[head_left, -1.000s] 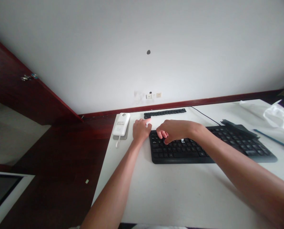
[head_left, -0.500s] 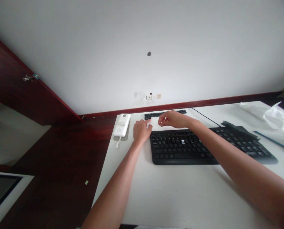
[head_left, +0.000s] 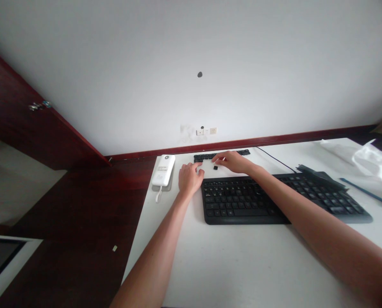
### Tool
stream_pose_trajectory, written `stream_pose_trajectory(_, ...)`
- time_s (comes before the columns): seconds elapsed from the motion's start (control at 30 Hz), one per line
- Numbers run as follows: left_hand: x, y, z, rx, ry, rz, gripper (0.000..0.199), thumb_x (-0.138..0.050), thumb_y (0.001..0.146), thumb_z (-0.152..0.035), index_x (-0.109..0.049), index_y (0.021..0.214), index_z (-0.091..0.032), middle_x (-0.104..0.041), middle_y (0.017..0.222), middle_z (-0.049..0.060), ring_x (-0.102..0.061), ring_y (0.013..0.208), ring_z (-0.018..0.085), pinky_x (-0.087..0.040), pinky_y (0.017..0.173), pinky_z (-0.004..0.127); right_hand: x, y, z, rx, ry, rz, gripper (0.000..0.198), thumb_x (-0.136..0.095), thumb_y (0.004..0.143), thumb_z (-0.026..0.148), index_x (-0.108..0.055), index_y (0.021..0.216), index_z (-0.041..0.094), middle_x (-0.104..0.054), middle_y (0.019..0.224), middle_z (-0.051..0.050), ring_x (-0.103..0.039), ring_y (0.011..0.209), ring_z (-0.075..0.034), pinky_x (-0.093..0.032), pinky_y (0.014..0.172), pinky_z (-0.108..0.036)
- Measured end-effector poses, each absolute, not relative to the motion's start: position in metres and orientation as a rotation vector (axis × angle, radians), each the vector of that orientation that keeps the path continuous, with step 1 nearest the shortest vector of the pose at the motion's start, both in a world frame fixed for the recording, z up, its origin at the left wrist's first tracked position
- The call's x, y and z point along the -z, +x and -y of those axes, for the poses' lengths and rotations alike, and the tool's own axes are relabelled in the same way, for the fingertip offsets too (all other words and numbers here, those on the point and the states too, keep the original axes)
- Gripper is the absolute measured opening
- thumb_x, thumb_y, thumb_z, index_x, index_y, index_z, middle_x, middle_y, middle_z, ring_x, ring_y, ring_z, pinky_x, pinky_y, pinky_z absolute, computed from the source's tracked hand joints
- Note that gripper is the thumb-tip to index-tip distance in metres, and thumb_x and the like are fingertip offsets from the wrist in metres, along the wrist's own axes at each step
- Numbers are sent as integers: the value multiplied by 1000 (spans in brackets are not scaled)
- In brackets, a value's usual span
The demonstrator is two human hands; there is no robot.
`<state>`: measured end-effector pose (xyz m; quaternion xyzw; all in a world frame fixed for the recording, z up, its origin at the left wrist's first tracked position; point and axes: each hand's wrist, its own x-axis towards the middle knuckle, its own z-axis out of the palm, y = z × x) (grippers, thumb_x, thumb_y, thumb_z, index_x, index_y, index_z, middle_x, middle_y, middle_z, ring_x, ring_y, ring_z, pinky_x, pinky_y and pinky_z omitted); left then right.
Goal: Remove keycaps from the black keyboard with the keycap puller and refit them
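Observation:
My left hand rests on the white table at the left end of a row of loose black keycaps. Its thumb and index finger are apart, with nothing seen between them. Just right of it, my right hand reaches over the same row, fingers bent and thumb apart from them. A single black keycap lies on the table just below its fingertips. Nearer to me is a black keyboard, partly covered by my right forearm. The right hand also hides the middle of the keycap row.
A white power bank with a strap lies at the table's left edge. On the keyboard's right part rests a dark flat piece. A blue strip and white plastic bag are farther right. A black cable runs behind the keyboard.
My right hand has lowered slightly, its fingers spreading from a pinch. A single keycap now shows on the table beneath them. A bright white spot on the keyboard no longer shows.

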<state>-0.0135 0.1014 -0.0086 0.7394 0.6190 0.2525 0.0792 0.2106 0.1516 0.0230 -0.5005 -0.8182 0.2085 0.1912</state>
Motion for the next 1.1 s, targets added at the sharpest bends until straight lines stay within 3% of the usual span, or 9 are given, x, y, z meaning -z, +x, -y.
stream_pose_trajectory(0.1,9,-14,-101,-767,2204,-1848,33,-56,95,-25,-74,122,-26,-70,95,5,-59,99,24,-45,95,35,-33,217,-150,-497,-1497,2368,24,-59,93,27,-82,94,23,-80,93,-6,-72,86,-24,-51,79,-32)
stream_pose_trajectory(0.23,7,-13,-99,-761,2187,-1844,33,-56,96,-24,-73,123,-28,-69,95,5,-59,99,24,-45,96,35,-41,222,-148,-731,-1467,2558,23,-60,86,19,-83,85,26,-80,85,-1,-72,81,-22,-49,74,-29)
stream_pose_trajectory(0.4,5,-13,-99,-802,2163,-1816,31,-56,95,-21,-76,116,-30,-69,92,4,-60,97,23,-45,94,34,-36,216,-146,-750,-1399,2504,25,-55,89,21,-80,86,23,-78,79,-2,-67,71,-18,-47,69,-28)
stream_pose_trajectory(0.53,2,-13,-99,-887,2130,-1785,27,-56,94,-21,-78,106,-29,-67,86,2,-60,90,21,-46,88,31,-27,214,-148,-699,-1360,2441,25,-53,90,21,-78,88,22,-77,82,-1,-65,73,-17,-45,71,-26)
stream_pose_trajectory(0.83,0,-11,-96,-817,2216,-1639,24,-61,93,-23,-82,100,-32,-72,92,2,-64,96,21,-46,98,34,-18,206,-146,-543,-1311,2399,28,-54,97,26,-80,104,22,-80,95,-5,-69,83,-21,-45,77,-29)
stream_pose_trajectory(1.1,2,-12,-97,-788,2275,-1663,25,-60,94,-25,-83,101,-32,-74,94,3,-64,95,22,-48,97,35,-13,203,-145,-505,-1252,2387,28,-55,98,25,-81,106,23,-81,102,-4,-73,89,-23,-48,82,-30)
